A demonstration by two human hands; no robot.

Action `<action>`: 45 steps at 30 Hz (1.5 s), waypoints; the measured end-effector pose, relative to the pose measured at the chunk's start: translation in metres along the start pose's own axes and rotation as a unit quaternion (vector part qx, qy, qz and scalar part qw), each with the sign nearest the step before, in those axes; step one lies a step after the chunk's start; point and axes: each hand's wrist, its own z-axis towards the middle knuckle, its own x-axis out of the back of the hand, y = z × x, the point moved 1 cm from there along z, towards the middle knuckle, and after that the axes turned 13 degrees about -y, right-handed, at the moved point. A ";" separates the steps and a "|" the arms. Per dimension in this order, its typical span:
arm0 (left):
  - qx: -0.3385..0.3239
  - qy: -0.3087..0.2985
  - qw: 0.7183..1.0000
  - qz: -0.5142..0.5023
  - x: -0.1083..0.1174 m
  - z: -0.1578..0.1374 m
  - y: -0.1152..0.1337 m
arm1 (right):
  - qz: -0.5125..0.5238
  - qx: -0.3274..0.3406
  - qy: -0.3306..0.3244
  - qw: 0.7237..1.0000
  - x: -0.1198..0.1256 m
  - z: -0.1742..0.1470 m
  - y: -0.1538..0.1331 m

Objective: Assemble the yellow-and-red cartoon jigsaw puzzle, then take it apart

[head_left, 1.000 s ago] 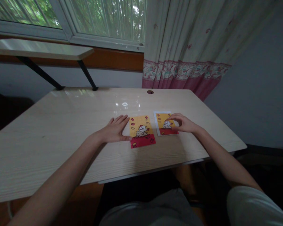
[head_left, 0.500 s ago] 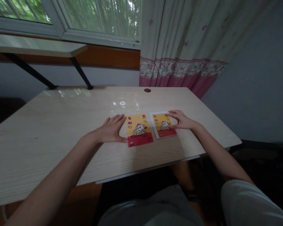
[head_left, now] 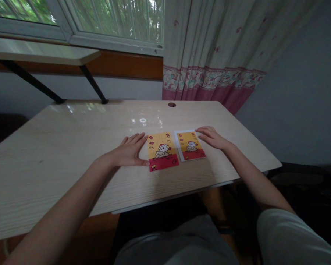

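A yellow-and-red picture (head_left: 162, 151) of a white cartoon animal, faintly lined like a jigsaw puzzle, lies flat on the desk. My left hand (head_left: 131, 150) is open along its left side, with thumb and fingertips at the edge. Just to the right lies a smaller printed sheet (head_left: 191, 145) with the same design and a white border, turned slightly. Beside that sheet's upper right edge is my right hand (head_left: 212, 137), open, its fingers stretched and the tips at the border. Neither hand lifts anything.
The pale wood-grain desk (head_left: 71, 154) has a round cable hole (head_left: 171, 105) near its back edge. A raised shelf (head_left: 44, 51) on black struts stands at the back left. A curtain (head_left: 209, 55) hangs behind, beside the window (head_left: 118, 22).
My right hand's thumb has come off the smaller sheet and the hand has shifted slightly up to its upper right edge, uncovering more of it. My left hand stays at the larger picture.
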 end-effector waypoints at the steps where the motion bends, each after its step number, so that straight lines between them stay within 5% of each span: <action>1: -0.001 0.001 1.000 0.000 0.000 0.000 0.000 | 0.000 -0.003 0.004 1.000 0.000 0.000 0.001; 31: -0.002 -0.004 1.000 0.007 0.006 -0.006 0.006 | -0.005 -0.012 0.020 1.000 -0.001 0.000 0.006; 37: -0.031 0.006 0.999 -0.002 0.009 -0.010 0.012 | -0.001 0.044 0.040 0.998 -0.001 0.002 -0.013; 45: -0.057 -0.013 0.998 -0.022 0.010 -0.005 0.035 | -0.025 0.084 -0.027 0.996 -0.011 0.006 -0.026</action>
